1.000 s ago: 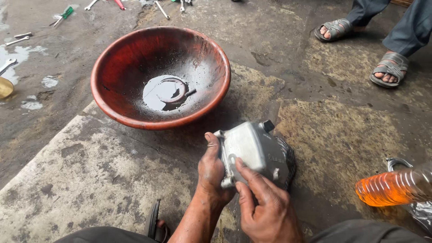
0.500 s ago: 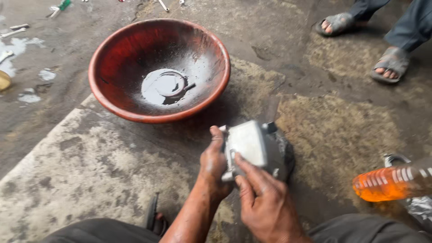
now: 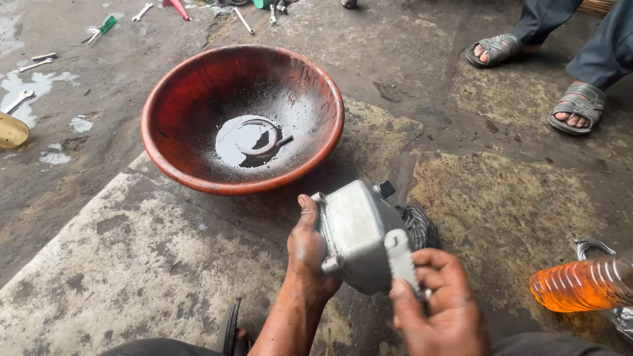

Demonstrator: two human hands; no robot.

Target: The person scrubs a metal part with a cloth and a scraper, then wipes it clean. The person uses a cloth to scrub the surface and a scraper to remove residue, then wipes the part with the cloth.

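My left hand (image 3: 308, 250) grips the left side of a grey metal block-shaped engine part (image 3: 359, 234), thumb up along its edge. My right hand (image 3: 438, 306) holds the same part from below right, fingers curled around a flat metal tab on it. The part hangs just above the stained concrete floor, over a dark ribbed round piece (image 3: 421, 227). Ahead of it stands a big red-brown bowl (image 3: 191, 99) with a pool of black oily liquid and a metal ring (image 3: 254, 135) at its bottom.
An orange liquid-filled plastic bottle (image 3: 577, 285) lies at the right edge. Another person's sandalled feet (image 3: 573, 109) stand at the top right. Spanners and screwdrivers (image 3: 99, 28) are scattered on the wet floor at the top left. A yellow object (image 3: 10, 130) sits at the left edge.
Both hands have turned the metal part, so its flat face now points up toward me. The view has shifted slightly; the bowl stays put.
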